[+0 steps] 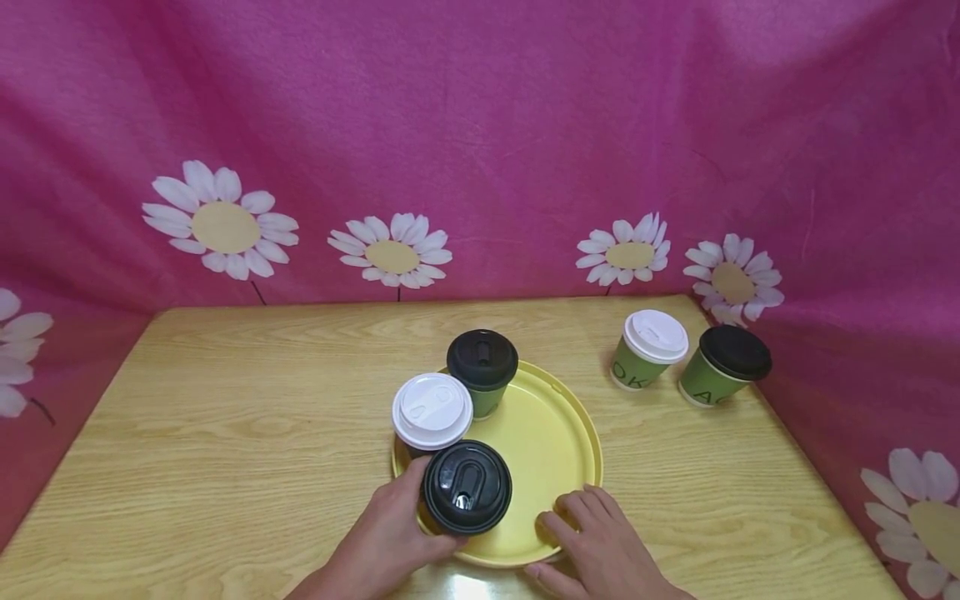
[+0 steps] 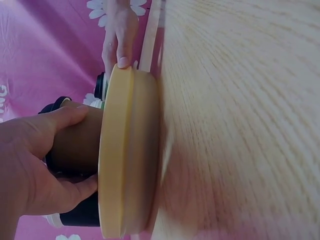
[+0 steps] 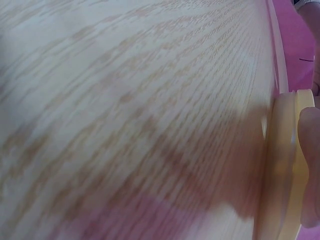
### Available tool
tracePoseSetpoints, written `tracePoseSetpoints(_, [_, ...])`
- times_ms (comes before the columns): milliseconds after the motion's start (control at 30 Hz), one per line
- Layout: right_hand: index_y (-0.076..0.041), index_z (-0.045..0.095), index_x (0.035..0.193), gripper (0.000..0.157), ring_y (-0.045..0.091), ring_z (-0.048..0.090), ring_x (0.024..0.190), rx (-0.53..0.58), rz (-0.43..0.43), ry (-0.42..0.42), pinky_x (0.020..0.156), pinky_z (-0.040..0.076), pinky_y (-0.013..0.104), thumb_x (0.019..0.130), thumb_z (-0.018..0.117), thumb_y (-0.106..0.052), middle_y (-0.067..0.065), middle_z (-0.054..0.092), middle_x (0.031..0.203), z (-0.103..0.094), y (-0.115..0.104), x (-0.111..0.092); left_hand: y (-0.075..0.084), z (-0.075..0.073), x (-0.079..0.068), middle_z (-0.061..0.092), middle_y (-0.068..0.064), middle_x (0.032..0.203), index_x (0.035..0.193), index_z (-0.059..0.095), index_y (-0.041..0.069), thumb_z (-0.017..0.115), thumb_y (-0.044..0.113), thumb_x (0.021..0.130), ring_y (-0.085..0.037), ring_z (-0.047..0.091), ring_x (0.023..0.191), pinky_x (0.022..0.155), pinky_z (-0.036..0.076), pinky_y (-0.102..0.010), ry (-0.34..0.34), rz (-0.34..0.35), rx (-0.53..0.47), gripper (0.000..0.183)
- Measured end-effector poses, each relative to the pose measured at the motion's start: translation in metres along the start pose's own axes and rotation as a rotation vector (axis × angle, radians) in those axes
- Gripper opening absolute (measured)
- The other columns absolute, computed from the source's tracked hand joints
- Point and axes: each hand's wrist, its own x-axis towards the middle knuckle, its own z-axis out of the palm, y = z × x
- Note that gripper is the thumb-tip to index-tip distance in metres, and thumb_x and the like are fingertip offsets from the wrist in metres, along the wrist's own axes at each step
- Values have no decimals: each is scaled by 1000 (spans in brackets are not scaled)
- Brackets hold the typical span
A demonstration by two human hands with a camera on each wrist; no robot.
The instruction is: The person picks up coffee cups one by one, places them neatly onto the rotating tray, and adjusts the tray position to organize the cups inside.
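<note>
My left hand (image 1: 401, 521) grips a brown paper coffee cup (image 2: 80, 140) with a black lid (image 1: 468, 487), thumb on one side and fingers on the other. This cup is at the near left of a round yellow tray (image 1: 551, 442). Just behind it on the tray is a dark cup with a white lid (image 1: 432, 410), and farther back a green cup with a black lid (image 1: 483, 367). At the near right, my right hand (image 1: 596, 542) holds the tray's rim, its fingers curled over the edge and its thumb outside.
Two more green cups stand at the table's right rear: one with a white lid (image 1: 648, 350), one with a black lid (image 1: 723, 365). The wood-grain table (image 1: 247, 433) is bordered behind and at the sides by a pink cloth (image 1: 495, 150) printed with white daisies.
</note>
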Motion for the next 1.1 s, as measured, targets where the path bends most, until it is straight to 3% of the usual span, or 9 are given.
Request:
tracePoseSetpoints(167, [-29,55,94,42,12,39,87,-7,8,-12,85,32,37,83,43,-67,-11,42,90,-1,0,0,0,-2,-1,59,1,114,122,48,12,85,24,59,-16,54,105,90,43,-40,-14,-23,7,74])
tracePoseSetpoints(333, [-28,55,94,41,13,39,86,-2,-3,-10,84,32,37,83,43,-66,-10,42,90,-1,0,1,1,-9,-5,57,-5,118,124,47,8,84,34,60,-23,52,108,92,42,-44,-57,-104,47,79])
tracePoseSetpoints(433, [-28,55,94,40,12,39,86,-1,-6,-6,84,32,37,83,43,-65,-11,42,90,-1,0,1,3,-15,-9,56,-7,117,123,48,7,83,34,62,-25,52,108,91,43,-45,-61,-125,129,76])
tracePoseSetpoints(533, [-27,54,93,40,13,40,86,-2,-21,14,84,32,37,83,45,-65,-10,42,89,0,0,0,8,-22,-13,58,4,106,114,53,14,79,28,66,-13,56,92,76,49,-37,3,-97,287,56])
tracePoseSetpoints(667, [-27,54,93,38,13,40,86,-3,-36,36,83,32,36,83,47,-64,-10,42,89,0,1,1,14,-35,-17,53,16,83,93,56,21,69,17,68,0,47,69,54,41,-22,203,53,463,28])
tracePoseSetpoints(767, [-27,54,93,39,13,40,86,0,-26,24,83,32,36,83,46,-64,-10,42,89,0,0,1,18,-44,-18,53,14,82,89,57,18,64,16,68,-2,48,71,55,43,-23,317,236,473,22])
tracePoseSetpoints(833, [-28,54,93,39,12,39,85,2,-10,7,83,32,36,83,44,-65,-11,42,89,-1,-1,1,23,-47,-18,56,10,90,94,59,15,63,20,72,-5,51,80,64,47,-26,317,347,469,23])
tracePoseSetpoints(967, [-29,55,93,41,11,39,85,2,18,-11,84,33,36,83,43,-66,-12,42,89,-2,-3,1,31,-43,-13,56,1,106,106,60,9,54,31,85,-14,52,98,81,47,-32,255,557,475,31])
tracePoseSetpoints(1100, [-28,55,93,39,11,40,85,9,8,16,84,33,36,83,46,-64,-11,42,89,-1,-4,1,36,-29,-7,55,-2,111,110,59,7,50,36,88,-16,51,104,86,45,-32,188,698,498,38])
